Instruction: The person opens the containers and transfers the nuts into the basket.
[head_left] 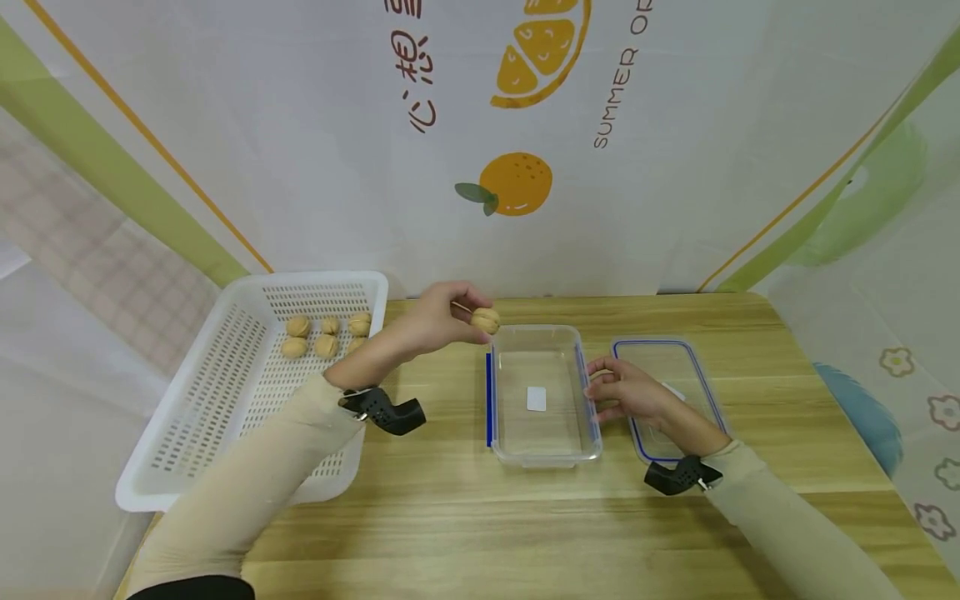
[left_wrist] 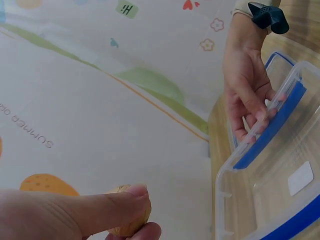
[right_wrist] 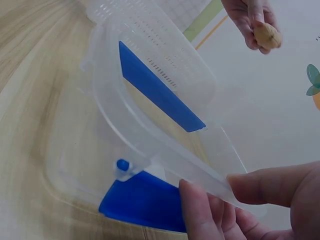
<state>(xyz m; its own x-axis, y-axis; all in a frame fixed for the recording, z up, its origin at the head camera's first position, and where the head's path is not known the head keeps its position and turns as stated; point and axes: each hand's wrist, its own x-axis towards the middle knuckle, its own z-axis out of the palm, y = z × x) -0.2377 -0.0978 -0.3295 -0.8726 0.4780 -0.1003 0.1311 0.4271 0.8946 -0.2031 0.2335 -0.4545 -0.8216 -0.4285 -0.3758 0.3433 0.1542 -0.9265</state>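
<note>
My left hand (head_left: 442, 317) pinches a walnut (head_left: 485, 319) in the air over the far left corner of a clear plastic container (head_left: 542, 454) with blue clips. In the left wrist view the walnut (left_wrist: 129, 221) shows between thumb and finger. My right hand (head_left: 626, 392) grips the container's right rim, thumb and fingers (right_wrist: 200, 212) pinching the wall near a blue clip (right_wrist: 145, 202). The container holds only a white label (head_left: 536, 398) on its floor.
A white perforated basket (head_left: 225, 392) at the left holds several walnuts (head_left: 326, 335). The container's clear lid (head_left: 667, 367) with blue trim lies flat under my right hand on the wooden table (head_left: 450, 517). A printed cloth backdrop (head_left: 480, 142) rises behind.
</note>
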